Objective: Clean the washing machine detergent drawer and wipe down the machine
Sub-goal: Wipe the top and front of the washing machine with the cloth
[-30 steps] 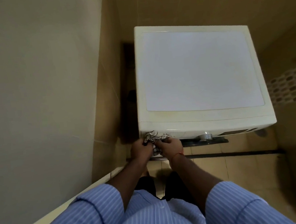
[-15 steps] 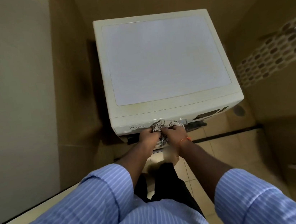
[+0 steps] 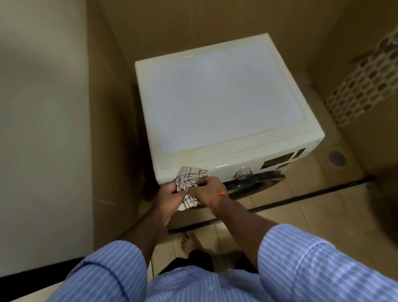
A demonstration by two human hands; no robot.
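A white front-loading washing machine (image 3: 223, 97) stands in a tiled corner, seen from above. A white cloth with a dark line pattern (image 3: 191, 177) is bunched against the left end of its front panel, where the detergent drawer sits; the drawer itself is hidden behind the cloth and my hands. My left hand (image 3: 169, 196) grips the cloth's left side. My right hand (image 3: 209, 190), with an orange thread at the wrist, grips its right side. The two hands nearly touch.
A silver dial (image 3: 242, 172) and dark display (image 3: 280, 159) lie right of my hands, with the dark door rim (image 3: 257, 182) below. Tan tiled walls close in behind and on both sides. A floor drain (image 3: 336, 158) sits right of the machine. My bare foot (image 3: 190, 244) is below.
My view has shifted, so the machine now appears further right and lower. Both hands have stayed on the cloth at the left of the front panel, and more cloth now shows above them.
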